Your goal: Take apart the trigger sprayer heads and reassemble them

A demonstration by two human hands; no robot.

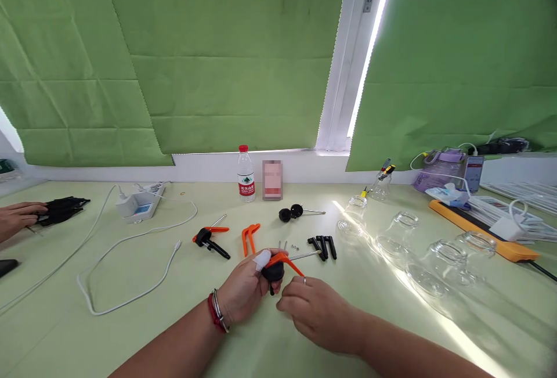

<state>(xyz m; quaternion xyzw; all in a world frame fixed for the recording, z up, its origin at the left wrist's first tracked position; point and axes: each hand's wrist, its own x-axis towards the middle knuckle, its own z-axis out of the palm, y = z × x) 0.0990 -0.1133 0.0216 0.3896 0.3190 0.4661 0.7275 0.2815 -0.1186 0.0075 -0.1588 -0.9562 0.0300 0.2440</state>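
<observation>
My left hand (250, 285) is closed around a black rounded part (273, 272) with an orange lever (282, 258) and a thin metal rod (307, 255) pointing right. A white wrap covers its thumb. My right hand (319, 311) has its fingers curled together by the lever's lower end; what they hold, if anything, is hidden. Beyond the hands lie two orange levers (249, 240), several small metal pieces (295, 247) and three black handles (322, 247). A similar assembly (211, 241) with an orange lever and black handle rests to the left. Farther back are black round parts with a rod (296, 212).
A water bottle (246, 176) stands at the back. Upturned clear glasses (402, 230) and an orange-edged power strip (478, 230) are on the right. A white cable (130, 236) and white power strip (141, 204) lie left. Another person's hand (20, 216) touches a black bundle (65, 211).
</observation>
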